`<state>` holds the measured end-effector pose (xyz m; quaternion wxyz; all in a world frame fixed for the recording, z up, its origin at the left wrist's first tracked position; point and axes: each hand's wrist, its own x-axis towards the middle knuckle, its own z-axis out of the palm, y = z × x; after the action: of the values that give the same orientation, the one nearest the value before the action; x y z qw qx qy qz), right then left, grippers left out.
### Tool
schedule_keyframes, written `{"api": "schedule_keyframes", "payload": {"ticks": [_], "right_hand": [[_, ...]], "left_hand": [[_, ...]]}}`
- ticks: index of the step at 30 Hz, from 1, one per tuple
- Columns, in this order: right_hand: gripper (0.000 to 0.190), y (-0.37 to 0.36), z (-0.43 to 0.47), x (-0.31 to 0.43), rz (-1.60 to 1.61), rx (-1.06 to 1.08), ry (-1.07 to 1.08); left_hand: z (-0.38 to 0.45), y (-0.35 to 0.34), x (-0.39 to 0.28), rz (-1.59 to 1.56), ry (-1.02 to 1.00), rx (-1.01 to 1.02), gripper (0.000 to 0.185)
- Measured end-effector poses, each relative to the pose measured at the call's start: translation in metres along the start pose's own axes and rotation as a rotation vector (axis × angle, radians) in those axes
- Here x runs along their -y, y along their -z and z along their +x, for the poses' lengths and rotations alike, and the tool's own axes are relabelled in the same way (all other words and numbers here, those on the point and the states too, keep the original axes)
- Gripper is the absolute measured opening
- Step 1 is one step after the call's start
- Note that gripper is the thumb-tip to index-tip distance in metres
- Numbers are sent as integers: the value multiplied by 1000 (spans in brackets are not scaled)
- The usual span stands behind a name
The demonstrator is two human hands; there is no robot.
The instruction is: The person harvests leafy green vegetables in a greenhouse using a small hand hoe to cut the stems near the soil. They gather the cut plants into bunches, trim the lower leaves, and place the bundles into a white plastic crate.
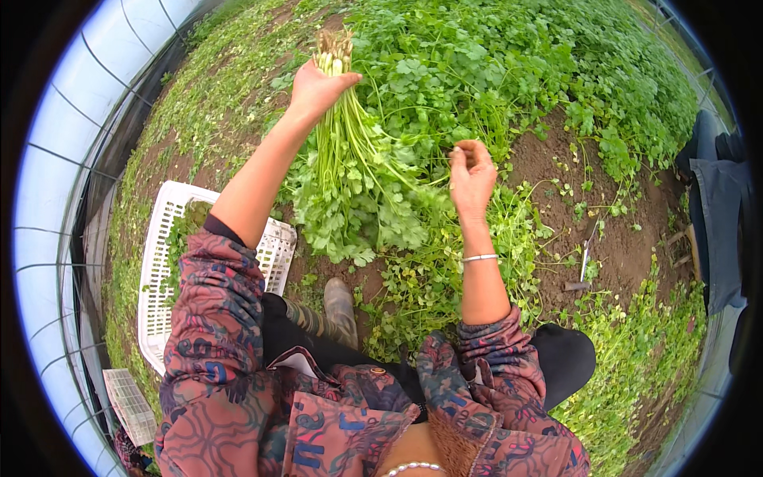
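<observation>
My left hand [322,88] is closed around the stems of a thick bunch of leafy green herbs [343,137], which look like cilantro or celery. The pale, brownish root ends point up past the hand, and the leaves hang down in front of me. To the right of the bunch's leaves, my right hand [474,173] is raised with its fingers curled and the thumb near the fingertips. Whether a thin stem or leaf is between those fingers cannot be told. A silvery bangle circles the right wrist.
A white plastic crate [156,262] holding some greens stands left; a second pale crate [130,406] lies behind it. Uncut plants [506,65] fill the upper right. A blade tool with a short handle [577,286] lies on the soil. Another person's dark clothing [718,220] shows at the far right.
</observation>
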<state>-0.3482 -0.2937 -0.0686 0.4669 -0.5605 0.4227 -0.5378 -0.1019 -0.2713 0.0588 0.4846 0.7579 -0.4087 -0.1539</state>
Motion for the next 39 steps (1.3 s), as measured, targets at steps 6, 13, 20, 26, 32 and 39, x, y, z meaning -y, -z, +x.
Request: {"api": "schedule_keyframes", "payload": {"ticks": [6,13,20,26,32,39], "right_hand": [[16,4,-8,0,-404,411,57],[108,-33,-23,21,-344,317,405],[64,-41,-16,4,341,579,-138],[33,0,-7,-26,711,807,-593],[44,-14,-26,-13,867,834,-782],[54,12,-3,29,149,549,143]], "left_hand": [[26,8,24,47,25,-135,49],[-1,-35,20,-150,107,5,45],[-76,-83,-32,-507,143,265,59],[-56,-55,-9,-632,244,769,88],[-57,-65,12,-956,516,1001,35],[-28,-30,3,-831,457,514,25]]}}
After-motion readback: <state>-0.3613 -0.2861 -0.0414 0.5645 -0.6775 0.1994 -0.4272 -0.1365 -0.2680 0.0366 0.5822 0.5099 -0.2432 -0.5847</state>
